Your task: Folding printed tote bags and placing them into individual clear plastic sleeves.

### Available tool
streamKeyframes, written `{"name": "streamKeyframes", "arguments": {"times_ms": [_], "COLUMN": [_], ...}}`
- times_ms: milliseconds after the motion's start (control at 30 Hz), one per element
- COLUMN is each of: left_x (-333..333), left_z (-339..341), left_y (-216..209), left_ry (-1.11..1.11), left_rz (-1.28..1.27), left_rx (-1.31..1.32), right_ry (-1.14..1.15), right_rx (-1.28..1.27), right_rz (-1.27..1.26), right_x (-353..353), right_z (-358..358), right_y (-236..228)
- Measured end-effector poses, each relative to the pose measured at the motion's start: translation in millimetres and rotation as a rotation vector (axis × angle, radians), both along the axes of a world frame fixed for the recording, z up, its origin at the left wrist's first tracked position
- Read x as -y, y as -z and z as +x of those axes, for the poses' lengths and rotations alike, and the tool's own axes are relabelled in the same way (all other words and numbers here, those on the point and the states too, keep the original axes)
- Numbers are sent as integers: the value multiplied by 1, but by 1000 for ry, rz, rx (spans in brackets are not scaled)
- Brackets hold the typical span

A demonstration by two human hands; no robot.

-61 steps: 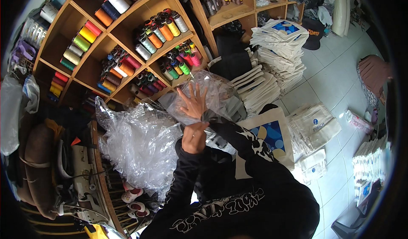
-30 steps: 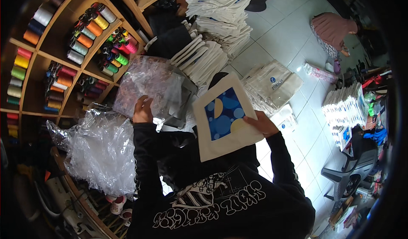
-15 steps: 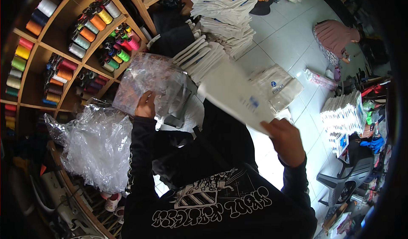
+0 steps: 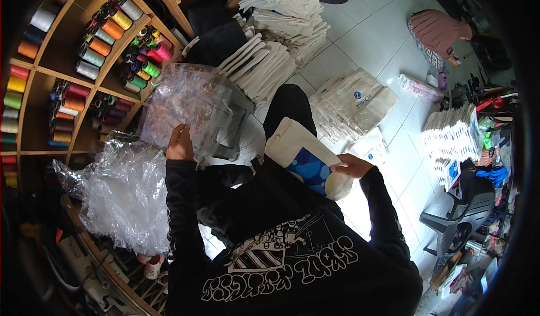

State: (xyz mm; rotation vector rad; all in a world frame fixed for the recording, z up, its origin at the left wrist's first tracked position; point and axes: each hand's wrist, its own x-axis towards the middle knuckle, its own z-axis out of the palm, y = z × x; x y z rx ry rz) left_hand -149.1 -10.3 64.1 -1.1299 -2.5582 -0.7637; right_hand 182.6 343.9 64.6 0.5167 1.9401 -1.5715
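My right hand [image 4: 353,166] grips the right end of a folded off-white cloth bag [image 4: 286,139] with a blue printed panel. The bag hangs over my dark-trousered leg, and its end curls below my fingers. At the left, my left hand [image 4: 180,143] has its fingers drawn together at the near edge of a clear plastic bag [image 4: 188,99]. That bag lies with other flat plastic on a grey stool [image 4: 243,126]. The fingertips are small here, but they seem to pinch the plastic.
Crumpled clear plastic [image 4: 126,192] heaps up at my left, below shelves of thread spools [image 4: 93,54]. Cloth bags stand in a tall stack [image 4: 287,12] ahead, and a flat pile [image 4: 351,102] lies on the tiled floor. A grey chair [image 4: 458,223] and a seated person [image 4: 436,32] are at right.
My right hand has brought the cloth bag in over my leg and turned it, so the blue panel now shows. The left hand stays by the plastic, slightly shifted. The whole view has moved a little.
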Motion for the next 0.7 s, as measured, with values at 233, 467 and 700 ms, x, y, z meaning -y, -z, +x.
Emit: {"name": "streamKeyframes", "arguments": {"times_ms": [233, 467, 700], "left_x": [2, -7, -15], "left_z": [-5, -7, -3], "left_y": [5, 9, -2], "left_ry": [-22, 22, 4], "left_rz": [-16, -37, -15], "left_rx": [-58, -37, -30], "right_ry": [420, 180, 95], "right_rx": [-531, -476, -429], "right_rz": [805, 901, 829], "right_x": [59, 107, 102], "right_z": [-9, 8, 3], "right_y": [3, -18, -25]}}
